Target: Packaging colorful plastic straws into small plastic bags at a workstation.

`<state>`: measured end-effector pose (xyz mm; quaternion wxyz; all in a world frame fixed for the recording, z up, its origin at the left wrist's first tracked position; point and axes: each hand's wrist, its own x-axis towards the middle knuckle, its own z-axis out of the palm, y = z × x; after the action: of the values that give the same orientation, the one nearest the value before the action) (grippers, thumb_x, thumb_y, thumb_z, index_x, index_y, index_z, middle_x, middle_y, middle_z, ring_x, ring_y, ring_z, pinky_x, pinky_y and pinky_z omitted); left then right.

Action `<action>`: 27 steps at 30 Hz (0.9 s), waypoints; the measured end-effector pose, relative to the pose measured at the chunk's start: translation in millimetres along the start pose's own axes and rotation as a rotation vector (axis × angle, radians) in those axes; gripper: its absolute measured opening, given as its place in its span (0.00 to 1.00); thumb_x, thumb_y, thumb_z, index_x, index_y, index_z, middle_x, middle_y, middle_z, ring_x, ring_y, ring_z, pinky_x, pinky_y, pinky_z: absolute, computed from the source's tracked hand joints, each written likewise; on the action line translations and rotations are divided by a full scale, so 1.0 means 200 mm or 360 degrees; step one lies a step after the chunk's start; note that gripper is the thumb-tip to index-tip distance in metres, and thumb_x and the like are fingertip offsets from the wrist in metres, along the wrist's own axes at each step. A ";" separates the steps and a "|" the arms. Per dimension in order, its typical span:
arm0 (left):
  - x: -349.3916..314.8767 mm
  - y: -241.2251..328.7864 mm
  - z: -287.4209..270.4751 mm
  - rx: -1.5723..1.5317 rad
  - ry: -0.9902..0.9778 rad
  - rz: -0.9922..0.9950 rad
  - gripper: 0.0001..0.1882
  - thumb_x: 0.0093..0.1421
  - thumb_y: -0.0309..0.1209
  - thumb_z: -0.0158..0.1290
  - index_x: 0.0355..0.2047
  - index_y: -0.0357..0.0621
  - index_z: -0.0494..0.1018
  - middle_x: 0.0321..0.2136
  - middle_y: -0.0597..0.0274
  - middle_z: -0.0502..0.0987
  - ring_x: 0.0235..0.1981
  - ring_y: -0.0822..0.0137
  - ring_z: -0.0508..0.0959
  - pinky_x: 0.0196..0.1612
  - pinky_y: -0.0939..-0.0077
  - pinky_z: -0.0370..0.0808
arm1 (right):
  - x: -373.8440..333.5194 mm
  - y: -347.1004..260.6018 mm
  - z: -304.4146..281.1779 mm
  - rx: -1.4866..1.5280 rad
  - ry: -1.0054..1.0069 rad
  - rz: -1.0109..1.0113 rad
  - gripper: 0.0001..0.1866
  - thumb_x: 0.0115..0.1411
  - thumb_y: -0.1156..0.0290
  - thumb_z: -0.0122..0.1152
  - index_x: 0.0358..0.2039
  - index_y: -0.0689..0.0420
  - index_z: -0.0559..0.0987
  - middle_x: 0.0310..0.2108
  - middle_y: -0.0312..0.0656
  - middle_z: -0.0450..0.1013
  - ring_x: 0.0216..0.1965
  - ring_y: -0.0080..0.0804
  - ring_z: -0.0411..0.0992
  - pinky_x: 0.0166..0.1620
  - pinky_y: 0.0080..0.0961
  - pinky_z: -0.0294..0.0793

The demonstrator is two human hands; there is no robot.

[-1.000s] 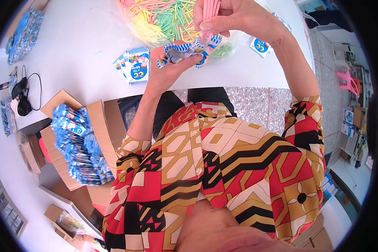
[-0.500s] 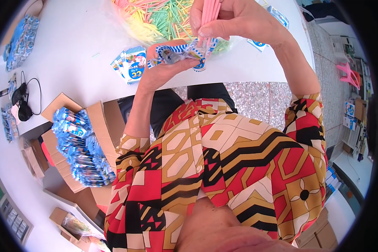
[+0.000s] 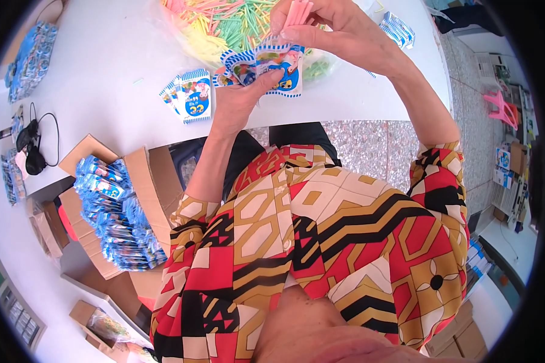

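The left hand has its thumb pressed flat across the face of a blue-and-white striped packet, pinching it against fingers mostly hidden behind. A second, buckled packet bulges from the same grip, on the thumb's left. The thumb lies low on the front packet, probably so that its far edge stays free toward the other hand.

Just beyond that edge, the right hand has thumb and fingertips closed together around a bundle of pink sticks, likely gathered so that they stay parallel. The bundle's long axis runs away from the wearer, leaning slightly right; its near ends point at the packet's far edge, its far ends out past the fingers. Whether the near ends sit inside the packet cannot be told. The packet's striped ends face toward and away from the wearer.

Just left of the left hand, a fanned stack of flat packets lies on the white surface, apparently within easy reach. Beyond both hands spreads a heap of pink, yellow and green sticks. Right of the right hand lie more striped packets.
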<state>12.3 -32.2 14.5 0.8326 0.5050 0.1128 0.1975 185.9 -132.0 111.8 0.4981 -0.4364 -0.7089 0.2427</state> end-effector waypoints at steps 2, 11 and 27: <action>0.01 0.00 0.00 0.0000 0.0013 0.0002 0.17 0.51 0.26 0.63 0.41 0.37 0.74 0.35 0.60 0.79 0.35 0.73 0.78 0.40 0.79 0.76 | 0.00 0.04 -0.01 -0.0145 -0.0024 -0.0275 0.07 0.63 0.71 0.53 0.33 0.61 0.72 0.33 0.36 0.70 0.34 0.20 0.68 0.38 0.18 0.68; 0.01 0.00 -0.01 0.0068 0.0035 0.0028 0.15 0.52 0.27 0.63 0.39 0.38 0.75 0.34 0.63 0.79 0.34 0.75 0.77 0.38 0.81 0.75 | -0.02 -0.06 0.05 0.0541 0.0228 0.0808 0.16 0.66 0.71 0.47 0.52 0.63 0.68 0.41 0.39 0.70 0.42 0.21 0.68 0.46 0.20 0.69; 0.04 -0.03 0.00 -0.0069 0.0325 0.0165 0.16 0.51 0.24 0.62 0.40 0.36 0.73 0.35 0.60 0.79 0.34 0.73 0.79 0.39 0.79 0.77 | -0.08 0.04 0.13 0.0049 0.0543 0.0597 0.20 0.63 0.67 0.50 0.53 0.64 0.68 0.45 0.46 0.70 0.43 0.33 0.70 0.46 0.26 0.70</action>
<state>20.4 -29.9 9.6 0.8161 0.4692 0.1666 0.2932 167.6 -139.3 87.9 0.5634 -0.5872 -0.5175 0.2646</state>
